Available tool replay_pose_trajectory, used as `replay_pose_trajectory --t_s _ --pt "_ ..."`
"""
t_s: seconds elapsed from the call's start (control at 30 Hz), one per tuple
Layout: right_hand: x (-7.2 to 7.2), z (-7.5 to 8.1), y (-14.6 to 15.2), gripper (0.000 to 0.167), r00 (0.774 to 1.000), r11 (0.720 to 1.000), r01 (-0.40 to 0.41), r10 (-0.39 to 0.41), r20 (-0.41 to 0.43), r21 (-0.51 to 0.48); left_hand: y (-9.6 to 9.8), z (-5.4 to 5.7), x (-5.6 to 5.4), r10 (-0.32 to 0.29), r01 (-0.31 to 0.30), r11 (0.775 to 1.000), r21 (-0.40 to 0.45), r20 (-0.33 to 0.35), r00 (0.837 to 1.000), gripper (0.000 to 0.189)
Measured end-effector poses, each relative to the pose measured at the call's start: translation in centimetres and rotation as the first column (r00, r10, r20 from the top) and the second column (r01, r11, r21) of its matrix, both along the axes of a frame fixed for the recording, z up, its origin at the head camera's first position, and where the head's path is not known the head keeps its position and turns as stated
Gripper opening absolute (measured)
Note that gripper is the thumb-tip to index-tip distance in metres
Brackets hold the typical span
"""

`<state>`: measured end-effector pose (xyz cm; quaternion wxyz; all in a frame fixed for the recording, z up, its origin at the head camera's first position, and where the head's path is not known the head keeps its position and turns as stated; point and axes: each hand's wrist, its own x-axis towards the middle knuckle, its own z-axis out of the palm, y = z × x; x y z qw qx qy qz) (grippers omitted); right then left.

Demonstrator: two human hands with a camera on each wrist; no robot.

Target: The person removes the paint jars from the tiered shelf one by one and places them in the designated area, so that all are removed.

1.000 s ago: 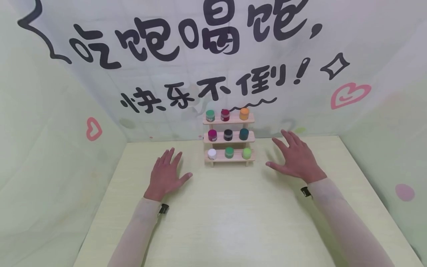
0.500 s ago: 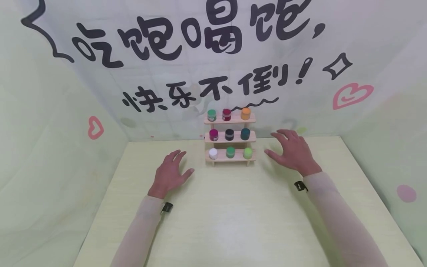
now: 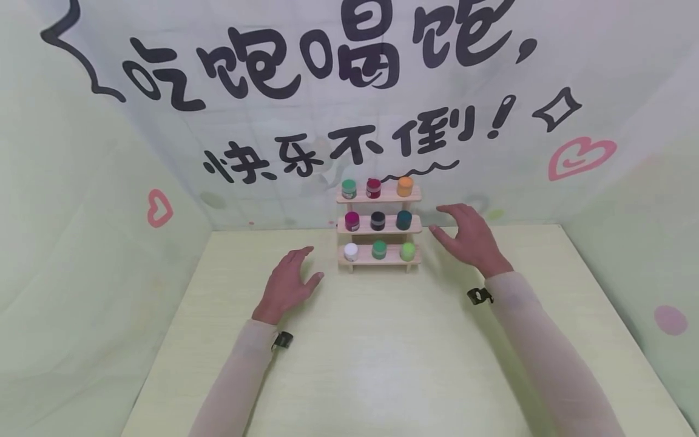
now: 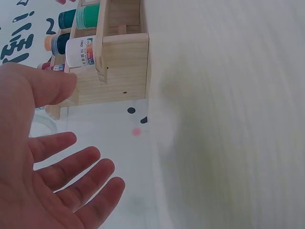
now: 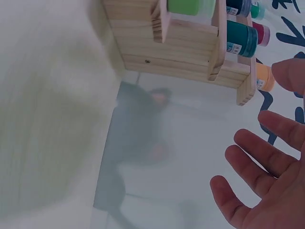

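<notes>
A three-tier wooden rack stands at the back of the table, bearing several small paint jars. On its top tier are a green jar, a dark red one and an orange jar. The middle tier carries magenta, black and dark teal jars; the bottom holds a white jar, a green and a light green jar. My left hand, fingers loosely bent, is left of the rack and apart from it. To the right, near the middle tier, my right hand holds nothing, thumb and fingers spread.
The pale wooden table reaches back to a white cloth wall with black lettering. Cloth sides with pink hearts close in the left and right. Each wrist wears a small black camera.
Both hands have moved inward, nearer the rack. The right hand has also gone up and back toward the top tiers. Its fingers and the left hand's are more bent. The jars stay in place.
</notes>
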<state>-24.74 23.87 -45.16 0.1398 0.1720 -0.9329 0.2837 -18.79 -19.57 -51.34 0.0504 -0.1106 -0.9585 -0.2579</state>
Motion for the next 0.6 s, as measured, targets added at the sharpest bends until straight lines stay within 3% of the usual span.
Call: replay_pose_trajectory --t_s 0.4,0.6 --pt "-1.9 1.5 -2.2 0.049 0.999 0.987 -0.029 0.032 0.012 -0.159 2.0 -0.7 -1.3 -0.033 0.032 0.992 0.118 0.008 0.999 0.056" --pt "-2.9 2.5 -3.1 0.049 0.998 0.970 -0.033 0.046 0.050 -0.239 2.9 -1.2 -1.6 -0.067 0.060 0.965 0.254 0.021 0.998 0.050"
